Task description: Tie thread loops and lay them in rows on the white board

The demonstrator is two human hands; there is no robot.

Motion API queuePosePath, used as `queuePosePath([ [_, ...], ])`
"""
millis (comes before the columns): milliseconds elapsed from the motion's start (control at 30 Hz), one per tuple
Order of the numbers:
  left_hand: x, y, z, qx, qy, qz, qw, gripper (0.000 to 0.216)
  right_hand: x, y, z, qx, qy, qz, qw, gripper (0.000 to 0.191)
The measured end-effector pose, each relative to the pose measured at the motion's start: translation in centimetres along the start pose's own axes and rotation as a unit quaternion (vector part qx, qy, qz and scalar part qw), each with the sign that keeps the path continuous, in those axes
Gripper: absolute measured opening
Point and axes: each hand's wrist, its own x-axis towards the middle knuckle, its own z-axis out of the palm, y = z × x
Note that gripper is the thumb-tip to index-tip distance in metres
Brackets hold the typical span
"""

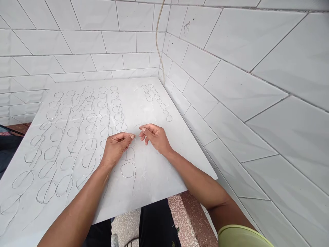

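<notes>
Fig. Both hands at the wire, seen from above. My left hand (pixel 115 144) and my right hand (pixel 155 136) meet fingertip to fingertip over the middle of the tabletop (pixel 164 171), each pinched shut on the same thin wire (pixel 133 141). The short span between the two pinches runs side to side. A small curve of it hangs just below my left fingertips, so the left hand is nearer to the bent part. Directly under the hands, toward me, lies a column of wire loops (pixel 128 169) with a straight tail pointing at the near edge. I cannot tell whether the held wire joins it. Rows of larger loops (pixel 77 128) cover the tabletop to my left. A chain of small loops (pixel 157 99) lies beyond my right hand, near the tiled wall (pixel 231 85), where a cord (pixel 157 41) hangs in the corner.
</notes>
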Motion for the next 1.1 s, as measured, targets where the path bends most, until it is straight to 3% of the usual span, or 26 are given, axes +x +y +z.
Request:
queuePosePath([
  [133, -0.1, -0.2, 0.0, 0.045, -0.014, -0.001, 0.999, 0.023, -0.2, 0.9, 0.2, -0.062, 0.02, -0.042, 0.997, 0.03],
  [467, 0.2, -0.8, -0.3, 0.051, -0.05, -0.032, 0.997, 0.029, -0.5, 1.0, -0.3, -0.199, -0.019, -0.11, 0.974, 0.035],
  [600, 0.1, -0.7, -0.4, 0.059, -0.07, -0.05, 0.995, 0.029, -0.2, 1.1, -1.0, -0.211, -0.059, -0.159, 0.963, 0.04],
  [733, 0.0, -0.3, -0.2, 0.06, -0.084, -0.053, 0.993, 0.029, 0.0, 1.1, -1.6, -0.197, -0.086, -0.156, 0.964, 0.042],
  [900, 0.1, 0.0, 0.2, 0.031, -0.078, -0.056, 0.995, 0.029, 0.2, 0.7, -1.7, -0.205, -0.06, -0.143, 0.966, 0.04],
  [1100, 0.1, 0.0, 0.4, -0.021, -0.12, -0.075, 0.99, 0.029, 0.3, 0.6, -1.5, -0.23, -0.024, -0.153, 0.961, 0.037],
])
